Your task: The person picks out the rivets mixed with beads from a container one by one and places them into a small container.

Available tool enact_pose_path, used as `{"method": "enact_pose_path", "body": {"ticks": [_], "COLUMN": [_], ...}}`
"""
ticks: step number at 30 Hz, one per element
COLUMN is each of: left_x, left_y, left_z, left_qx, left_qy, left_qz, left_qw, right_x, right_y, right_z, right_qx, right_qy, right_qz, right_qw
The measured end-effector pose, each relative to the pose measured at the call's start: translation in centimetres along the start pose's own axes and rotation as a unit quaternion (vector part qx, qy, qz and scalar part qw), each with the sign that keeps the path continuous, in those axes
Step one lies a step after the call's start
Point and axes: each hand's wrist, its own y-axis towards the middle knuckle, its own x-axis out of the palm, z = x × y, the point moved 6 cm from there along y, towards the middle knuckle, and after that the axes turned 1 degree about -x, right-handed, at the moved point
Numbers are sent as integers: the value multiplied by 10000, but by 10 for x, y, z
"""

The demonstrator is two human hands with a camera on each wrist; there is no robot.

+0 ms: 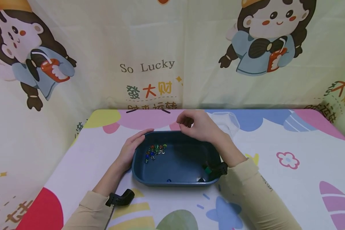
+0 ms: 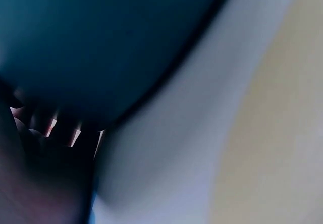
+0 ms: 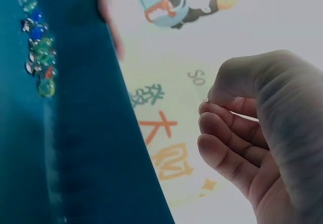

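A dark blue basin stands in front of me on the patterned table. My left hand lies against its far left corner, fingers straight along the outer wall and thumb near the rim. Glass beads in green, blue, red and clear lie clustered in the basin's left part; some show silvery bits. One blue bead is by the near wall. Above the far right rim, my right hand pinches a tiny shiny piece between thumb and forefinger. Its kind is too small to tell.
Behind my right hand lies a clear, thin-looking plastic thing, partly hidden. A small dark and white object sits in the basin's near right corner. A printed curtain hangs beyond the table's far edge. Each wrist wears a black camera.
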Motion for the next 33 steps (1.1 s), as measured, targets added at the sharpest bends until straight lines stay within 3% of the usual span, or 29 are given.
{"method": "enact_pose_path", "body": {"ticks": [13, 21, 33], "left_x": [1, 0, 0], "left_y": [-1, -1, 1], "left_z": [1, 1, -1], "left_qx": [-15, -7, -9], "left_qy": [11, 18, 73], "left_qz": [3, -20, -14], "left_qw": [10000, 10000, 10000], "right_x": [-26, -49, -70], "right_y": [-10, -18, -33], "right_z": [12, 22, 44], "right_qx": [448, 519, 1207], "right_qy": [-106, -176, -355], "right_qz": [360, 840, 1034], "right_qw": [9983, 9950, 9867]}}
